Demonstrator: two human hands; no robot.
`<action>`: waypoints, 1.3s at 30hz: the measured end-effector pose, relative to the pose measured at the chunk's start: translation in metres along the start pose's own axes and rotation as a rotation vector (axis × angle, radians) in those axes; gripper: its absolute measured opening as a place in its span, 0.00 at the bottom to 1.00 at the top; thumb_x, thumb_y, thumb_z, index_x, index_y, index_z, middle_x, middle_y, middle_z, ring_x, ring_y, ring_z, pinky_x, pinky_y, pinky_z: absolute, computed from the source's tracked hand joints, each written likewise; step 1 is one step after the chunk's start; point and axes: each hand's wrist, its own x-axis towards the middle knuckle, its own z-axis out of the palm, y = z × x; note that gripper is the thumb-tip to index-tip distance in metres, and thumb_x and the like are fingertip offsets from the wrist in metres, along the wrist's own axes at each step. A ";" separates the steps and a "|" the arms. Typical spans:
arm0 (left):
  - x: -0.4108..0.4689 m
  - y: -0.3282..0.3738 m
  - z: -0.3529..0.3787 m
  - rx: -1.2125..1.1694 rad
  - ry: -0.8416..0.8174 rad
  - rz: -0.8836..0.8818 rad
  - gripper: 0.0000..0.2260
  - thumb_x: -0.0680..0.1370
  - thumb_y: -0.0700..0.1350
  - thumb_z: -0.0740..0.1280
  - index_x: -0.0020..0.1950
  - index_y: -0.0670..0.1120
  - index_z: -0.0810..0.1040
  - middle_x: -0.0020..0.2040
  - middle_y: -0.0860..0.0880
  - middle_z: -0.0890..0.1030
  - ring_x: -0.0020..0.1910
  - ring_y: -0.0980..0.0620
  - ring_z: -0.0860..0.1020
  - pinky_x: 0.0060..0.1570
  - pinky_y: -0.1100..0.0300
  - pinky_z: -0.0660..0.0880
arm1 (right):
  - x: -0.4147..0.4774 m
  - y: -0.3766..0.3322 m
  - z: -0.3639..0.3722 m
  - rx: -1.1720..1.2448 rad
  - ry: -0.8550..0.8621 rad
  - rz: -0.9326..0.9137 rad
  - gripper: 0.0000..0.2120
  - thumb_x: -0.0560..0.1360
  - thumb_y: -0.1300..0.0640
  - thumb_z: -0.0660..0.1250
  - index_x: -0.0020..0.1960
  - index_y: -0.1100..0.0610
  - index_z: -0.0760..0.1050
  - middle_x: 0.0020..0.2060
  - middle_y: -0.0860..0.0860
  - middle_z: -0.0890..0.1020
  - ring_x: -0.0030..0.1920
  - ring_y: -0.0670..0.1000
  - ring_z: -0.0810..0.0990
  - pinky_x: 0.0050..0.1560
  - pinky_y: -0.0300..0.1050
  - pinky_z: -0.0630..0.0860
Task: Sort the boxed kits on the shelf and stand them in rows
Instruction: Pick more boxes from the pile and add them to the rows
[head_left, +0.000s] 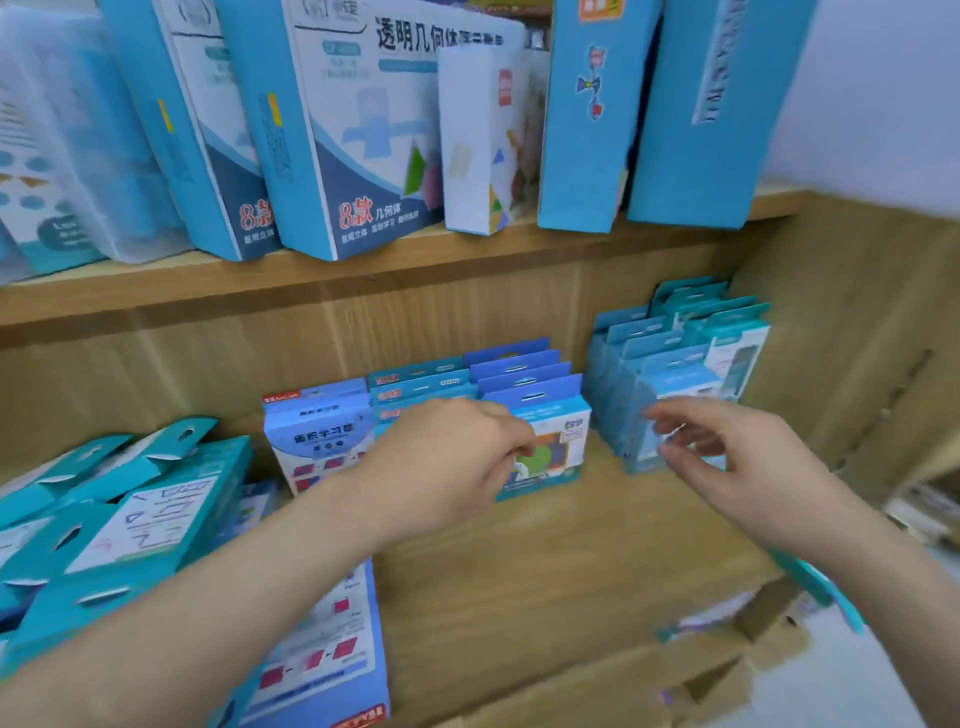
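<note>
While kits (545, 441) stand upright in rows at the shelf's (519, 545) 12 o'clock, hang-tabs up, faces frontward, the left hand (457, 457) curls against the front kit, grip unclear; the right hand (727, 462), fingers apart, hovers at 2 o'clock.

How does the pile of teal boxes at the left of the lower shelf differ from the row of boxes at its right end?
The pile lies tilted and jumbled; the row stands upright, box behind box. The pile is teal; the row is paler blue. The right hand is at the row, not the pile. Both have slotted hang tabs.
</note>
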 end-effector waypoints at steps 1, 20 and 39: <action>0.007 0.012 0.005 0.014 -0.013 0.032 0.12 0.78 0.46 0.59 0.58 0.55 0.76 0.55 0.54 0.80 0.54 0.49 0.77 0.49 0.52 0.75 | -0.009 0.011 -0.007 -0.019 -0.007 0.038 0.15 0.72 0.62 0.70 0.57 0.51 0.78 0.46 0.45 0.81 0.44 0.43 0.80 0.50 0.42 0.75; 0.119 0.229 0.210 -0.081 -0.191 0.059 0.32 0.68 0.57 0.69 0.69 0.51 0.65 0.71 0.47 0.70 0.69 0.48 0.69 0.60 0.55 0.73 | -0.101 0.201 -0.037 -0.105 -0.473 0.267 0.42 0.69 0.71 0.64 0.74 0.41 0.55 0.75 0.42 0.55 0.73 0.49 0.61 0.68 0.44 0.67; 0.185 0.168 0.103 -1.023 0.462 -0.673 0.09 0.79 0.48 0.64 0.48 0.43 0.78 0.41 0.47 0.84 0.41 0.52 0.84 0.38 0.49 0.82 | -0.055 0.180 -0.047 0.477 -0.128 0.180 0.31 0.77 0.58 0.64 0.73 0.38 0.56 0.65 0.32 0.68 0.65 0.35 0.67 0.60 0.40 0.75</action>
